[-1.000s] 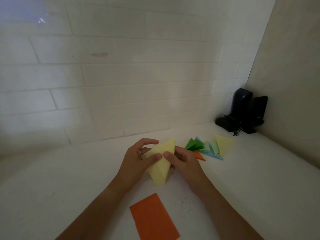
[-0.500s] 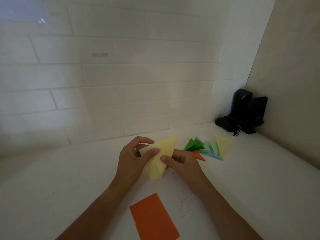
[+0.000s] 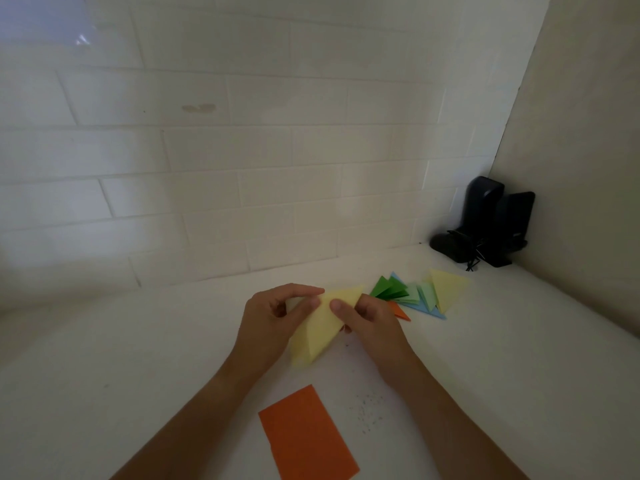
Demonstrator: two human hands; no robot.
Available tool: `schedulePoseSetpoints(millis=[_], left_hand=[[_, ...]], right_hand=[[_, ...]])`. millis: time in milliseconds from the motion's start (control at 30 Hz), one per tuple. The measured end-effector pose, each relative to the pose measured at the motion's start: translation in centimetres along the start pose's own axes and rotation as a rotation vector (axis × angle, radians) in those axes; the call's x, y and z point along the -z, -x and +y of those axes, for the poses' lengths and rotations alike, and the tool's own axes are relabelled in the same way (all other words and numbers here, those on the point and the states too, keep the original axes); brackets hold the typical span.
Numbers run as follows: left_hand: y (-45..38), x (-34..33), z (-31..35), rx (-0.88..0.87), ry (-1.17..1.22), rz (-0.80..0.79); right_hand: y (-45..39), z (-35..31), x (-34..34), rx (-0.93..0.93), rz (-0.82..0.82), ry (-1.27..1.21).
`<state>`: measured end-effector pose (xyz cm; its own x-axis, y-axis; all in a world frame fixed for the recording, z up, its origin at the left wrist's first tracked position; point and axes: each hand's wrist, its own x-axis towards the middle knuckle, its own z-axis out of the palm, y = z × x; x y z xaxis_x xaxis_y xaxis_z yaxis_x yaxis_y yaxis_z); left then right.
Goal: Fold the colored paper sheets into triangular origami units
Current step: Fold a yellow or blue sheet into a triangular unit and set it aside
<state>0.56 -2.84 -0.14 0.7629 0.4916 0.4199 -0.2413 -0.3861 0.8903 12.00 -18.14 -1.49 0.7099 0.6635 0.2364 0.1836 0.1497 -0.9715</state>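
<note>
Both hands are holding the yellow paper [image 3: 320, 329] just above the white worktop [image 3: 138, 358], right in front of the person. The left hand [image 3: 268, 327] is gripping the sheet's left side, its thumb pressing on the upper face and its fingers curling over the far edge; the right hand [image 3: 369, 323] is pinching the right side, thumb on top near the far tip — so each grip is closed on the paper, not open.

The paper is already a narrow triangular shape, and its long axis is running from the far tip, between the two thumbs, down to a blunt near end that is hanging free toward the person. Both thumbs are sitting at the far end, so the next crease likely has to travel along that axis toward the free end.

A flat orange sheet [image 3: 306, 434] is lying nearer the person, untouched. To the right of the right hand, finished folded units [image 3: 419, 294] in green, blue, yellow and orange are lying in an overlapping row.
</note>
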Motion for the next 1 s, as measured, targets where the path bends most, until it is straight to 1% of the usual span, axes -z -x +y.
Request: schedulePoseSetpoints(millis=[67,200,367,567,800,1000], left_hand=[[-0.01,-0.08,-0.05,-0.011,-0.047,0.008],[-0.07,0.09,-0.26,-0.016,-0.105,0.080],[0.05,-0.09,-0.37,-0.001,-0.098,-0.001],[-0.14,0.13,-0.58,-0.019,-0.126,-0.028],[-0.11,0.23,-0.42,-0.053,-0.212,0.021],[0.06,0.09,-0.13,-0.085,-0.216,0.019]], right_hand=[[-0.07,0.13,0.04,-0.005,0.011,-0.011],[0.02,0.12,-0.13,-0.004,0.023,0.025],[-0.07,0.28,-0.16,-0.020,0.039,0.039],[-0.07,0.19,-0.06,-0.021,0.041,0.052],[-0.12,0.22,-0.06,-0.043,0.062,0.067],[-0.13,0.15,-0.17,-0.059,0.083,0.069]])
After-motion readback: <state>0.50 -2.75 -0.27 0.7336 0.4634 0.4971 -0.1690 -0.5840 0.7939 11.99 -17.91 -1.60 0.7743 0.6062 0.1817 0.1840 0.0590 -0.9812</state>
